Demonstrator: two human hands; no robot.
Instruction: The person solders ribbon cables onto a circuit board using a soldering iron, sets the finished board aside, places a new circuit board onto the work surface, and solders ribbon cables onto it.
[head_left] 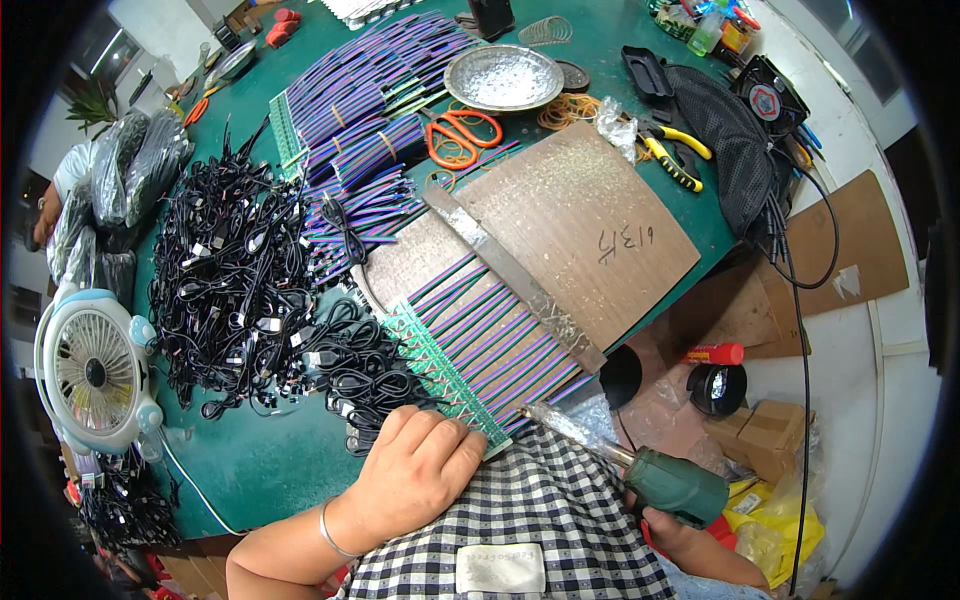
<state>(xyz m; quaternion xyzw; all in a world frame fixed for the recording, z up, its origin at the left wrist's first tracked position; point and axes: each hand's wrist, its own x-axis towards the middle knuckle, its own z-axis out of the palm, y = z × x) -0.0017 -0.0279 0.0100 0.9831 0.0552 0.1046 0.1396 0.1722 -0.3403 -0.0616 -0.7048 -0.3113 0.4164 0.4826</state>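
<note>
My left hand (420, 470) is closed at the near end of a green circuit board strip (445, 375), knuckles up. Its fingertips are hidden, so what they hold is unclear. Purple, green and black wires (500, 325) run in parallel from the strip under a flat metal bar (515, 285) on a wooden board (590, 215). Low on the right, my right hand (680, 535) grips a green tool with a long metal barrel, apparently a heat gun (680, 487). Its tip points left, close to the strip's near end. Coiled black cables (360, 365) lie beside my left hand.
A large heap of black cables (235, 270) covers the left of the green table (245, 470), beside a white fan (95, 375). Bundled wired boards (370, 80), a metal dish (503, 78), orange scissors (465, 137) and yellow-handled pliers (675, 155) lie farther back. Cardboard boxes (770, 435) stand right.
</note>
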